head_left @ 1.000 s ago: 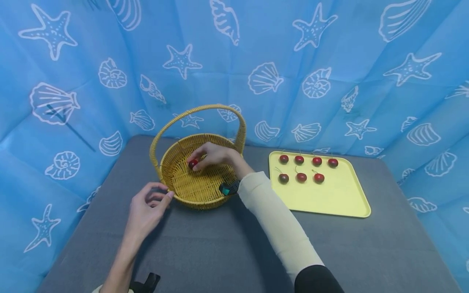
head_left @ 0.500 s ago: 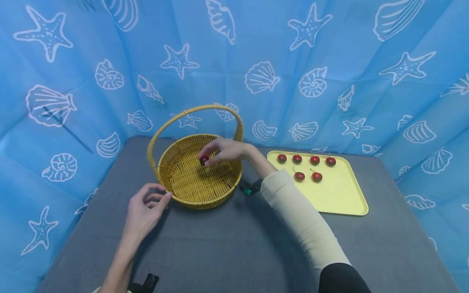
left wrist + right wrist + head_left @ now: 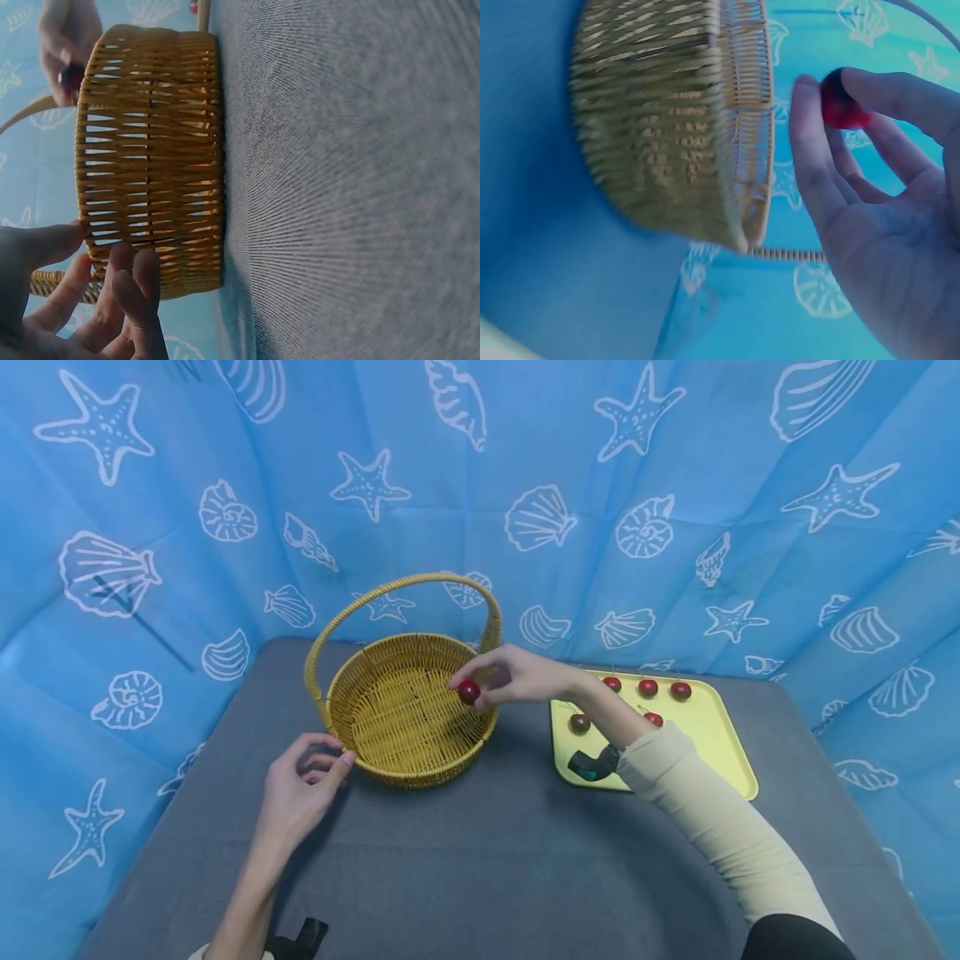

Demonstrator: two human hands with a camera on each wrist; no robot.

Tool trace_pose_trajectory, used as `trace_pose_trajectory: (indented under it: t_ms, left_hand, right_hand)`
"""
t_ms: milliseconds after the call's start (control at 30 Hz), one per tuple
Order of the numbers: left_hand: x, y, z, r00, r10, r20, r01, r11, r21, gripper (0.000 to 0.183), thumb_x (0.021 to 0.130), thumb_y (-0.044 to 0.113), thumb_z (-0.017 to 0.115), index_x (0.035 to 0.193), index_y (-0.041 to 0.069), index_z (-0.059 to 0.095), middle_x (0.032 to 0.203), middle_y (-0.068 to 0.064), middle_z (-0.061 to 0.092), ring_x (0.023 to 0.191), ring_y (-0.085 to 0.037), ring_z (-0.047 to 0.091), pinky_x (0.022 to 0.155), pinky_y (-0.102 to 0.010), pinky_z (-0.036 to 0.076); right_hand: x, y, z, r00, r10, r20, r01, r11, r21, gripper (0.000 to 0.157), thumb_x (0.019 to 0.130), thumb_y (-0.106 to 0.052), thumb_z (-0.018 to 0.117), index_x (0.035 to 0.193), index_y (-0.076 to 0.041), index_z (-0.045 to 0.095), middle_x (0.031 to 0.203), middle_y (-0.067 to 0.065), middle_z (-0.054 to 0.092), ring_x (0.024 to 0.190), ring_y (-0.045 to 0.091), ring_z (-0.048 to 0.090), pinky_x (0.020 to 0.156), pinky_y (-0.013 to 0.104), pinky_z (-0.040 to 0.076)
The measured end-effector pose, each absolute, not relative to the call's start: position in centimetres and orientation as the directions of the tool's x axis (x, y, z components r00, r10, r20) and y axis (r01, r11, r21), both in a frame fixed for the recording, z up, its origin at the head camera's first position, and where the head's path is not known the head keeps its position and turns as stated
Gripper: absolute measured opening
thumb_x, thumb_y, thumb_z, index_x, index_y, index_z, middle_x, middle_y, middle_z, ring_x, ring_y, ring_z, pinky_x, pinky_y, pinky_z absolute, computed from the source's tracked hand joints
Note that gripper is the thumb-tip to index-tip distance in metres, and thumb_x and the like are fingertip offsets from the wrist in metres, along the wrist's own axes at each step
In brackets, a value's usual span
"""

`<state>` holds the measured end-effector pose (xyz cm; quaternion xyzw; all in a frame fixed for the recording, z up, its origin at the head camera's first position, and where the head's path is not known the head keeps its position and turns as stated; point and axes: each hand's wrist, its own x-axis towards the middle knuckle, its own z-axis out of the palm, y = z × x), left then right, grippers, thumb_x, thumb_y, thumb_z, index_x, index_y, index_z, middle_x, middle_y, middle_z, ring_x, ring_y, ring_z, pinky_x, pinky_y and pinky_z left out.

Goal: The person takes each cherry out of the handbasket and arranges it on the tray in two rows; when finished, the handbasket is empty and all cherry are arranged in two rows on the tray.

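Note:
A round yellow wicker basket (image 3: 412,718) with a tall arched handle stands on the grey cloth, its slatted floor showing. At its front-left rim my left hand (image 3: 306,789) holds on, thumb and fingertips pinching the edge; the left wrist view shows the same left hand (image 3: 90,300) with fingers against the woven side. My right hand (image 3: 525,675) pinches a dark red cherry (image 3: 468,692) between thumb and fingertips, above the basket's right rim. In the right wrist view the cherry (image 3: 844,101) is held up beside the basket wall (image 3: 649,112).
Right of the basket lies a pale yellow tray (image 3: 697,752) with several cherries (image 3: 648,687) in it, partly covered by my right forearm. A blue shell-print curtain (image 3: 450,485) hangs behind and beside the grey-covered table (image 3: 450,877).
My right hand has moved rightward and up with the cherry, from deep inside the basket to over its right rim. My left hand has stayed at the rim.

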<state>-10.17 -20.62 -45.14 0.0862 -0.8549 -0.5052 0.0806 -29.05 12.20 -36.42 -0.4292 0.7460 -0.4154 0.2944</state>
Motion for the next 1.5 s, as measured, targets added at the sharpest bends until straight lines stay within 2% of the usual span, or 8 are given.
trace_pose_trajectory:
  t_ms: [200,333,400,600,867,1200,1300,1500]
  left_hand:
    - [-10.3,-20.5,-45.0,-0.972,-0.231,0.04,-0.079,0.483,0.872,0.033,0.104,0.032,0.076,0.127,0.011,0.066,0.104,-0.02,0.082,0.08,-0.026,0.079,0.064,-0.026,0.057]
    - [-10.2,-20.5,-45.0,-0.972,-0.232,0.046,-0.076,0.49,0.869,0.032,0.104,0.031,0.076,0.126,0.01,0.066,0.103,-0.02,0.082,0.079,-0.026,0.079,0.064,-0.026,0.057]
    - [-10.2,-20.5,-45.1,-0.971,-0.232,0.054,-0.068,0.49,0.869,0.032,0.104,0.03,0.076,0.126,0.01,0.066,0.102,-0.02,0.082,0.078,-0.026,0.079,0.063,-0.026,0.056]
    - [-10.0,-20.7,-45.1,-0.974,-0.215,0.076,-0.04,0.491,0.87,0.032,0.104,0.031,0.075,0.125,0.009,0.066,0.101,-0.02,0.082,0.076,-0.024,0.078,0.063,-0.025,0.056]
    - [-10.0,-20.7,-45.0,-0.975,-0.21,0.069,-0.043,0.488,0.872,0.033,0.104,0.033,0.075,0.125,0.009,0.066,0.102,-0.02,0.082,0.078,-0.024,0.079,0.067,-0.024,0.057]
    - [-10.1,-20.8,-44.7,-0.975,-0.212,0.065,-0.054,0.51,0.859,0.031,0.104,0.035,0.075,0.123,0.011,0.067,0.103,-0.018,0.083,0.08,-0.022,0.079,0.068,-0.023,0.056]
    - [-10.1,-20.8,-44.7,-0.975,-0.21,0.069,-0.053,0.524,0.85,0.032,0.104,0.036,0.075,0.123,0.012,0.067,0.103,-0.016,0.083,0.082,-0.023,0.079,0.07,-0.023,0.056]
    - [-10.0,-20.9,-44.8,-0.978,-0.199,0.065,-0.054,0.538,0.841,0.031,0.104,0.036,0.075,0.123,0.013,0.067,0.104,-0.013,0.083,0.085,-0.026,0.078,0.07,-0.024,0.056]
  right_hand:
    - [-27.5,17.2,-36.1,-0.544,-0.838,-0.037,-0.413,0.306,-0.857,0.042,0.1,-0.005,0.072,0.142,-0.009,0.069,0.142,0.017,0.069,0.126,0.037,0.072,0.102,0.036,0.062]
    - [-26.5,20.5,-36.2,-0.644,-0.764,-0.041,-0.39,0.374,-0.842,0.035,0.105,-0.013,0.072,0.14,-0.015,0.071,0.141,0.011,0.067,0.119,0.03,0.075,0.1,0.037,0.063]
    - [-25.9,22.1,-36.3,-0.686,-0.726,-0.048,-0.37,0.406,-0.835,0.032,0.107,-0.016,0.071,0.139,-0.018,0.072,0.138,0.007,0.064,0.108,0.023,0.075,0.089,0.035,0.063]
    - [-24.0,26.0,-36.7,-0.76,-0.65,0.001,-0.354,0.413,-0.839,0.035,0.105,-0.008,0.069,0.14,-0.009,0.068,0.13,0.013,0.061,0.093,0.014,0.075,0.068,0.032,0.06]
    - [-21.5,30.2,-38.0,-0.861,-0.502,0.083,-0.347,0.458,-0.819,0.035,0.101,-0.004,0.075,0.135,-0.004,0.067,0.128,-0.007,0.067,0.106,0.012,0.076,0.082,0.029,0.065]
    - [-20.7,35.6,-40.7,-0.925,-0.36,0.118,-0.319,0.572,-0.756,0.034,0.101,-0.007,0.076,0.135,-0.003,0.068,0.127,-0.008,0.063,0.104,0.0,0.072,0.082,0.018,0.062]
    - [-20.8,37.1,-41.6,-0.951,-0.295,0.095,-0.27,0.64,-0.72,0.037,0.101,-0.011,0.078,0.135,-0.002,0.068,0.13,-0.002,0.065,0.099,-0.003,0.069,0.078,0.02,0.061]
    - [-21.7,39.4,-43.5,-0.967,-0.244,0.077,-0.233,0.72,-0.653,0.037,0.098,-0.009,0.08,0.131,0.002,0.069,0.129,0.029,0.071,0.09,-0.006,0.068,0.069,0.026,0.061]
